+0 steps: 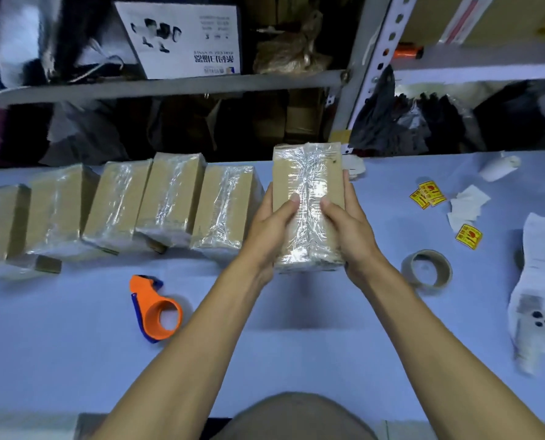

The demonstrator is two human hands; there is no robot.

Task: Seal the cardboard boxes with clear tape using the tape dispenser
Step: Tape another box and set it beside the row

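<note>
A small cardboard box (309,173) wrapped with shiny clear tape is held above the pale blue table (74,360). My left hand (269,230) grips its left side and my right hand (349,230) grips its right side, both thumbs pressing on the taped top. To the left stands a row of several taped cardboard boxes (169,198), leaning against one another. The orange and blue tape dispenser (155,309) lies on the table at the lower left, untouched. A roll of clear tape (426,271) lies to the right of my right wrist.
Yellow stickers (426,193) and white paper scraps (466,206) lie at the right, with a stack of printed label sheets (537,296) at the right edge. Metal shelving (169,87) with bags and boxes stands behind the table.
</note>
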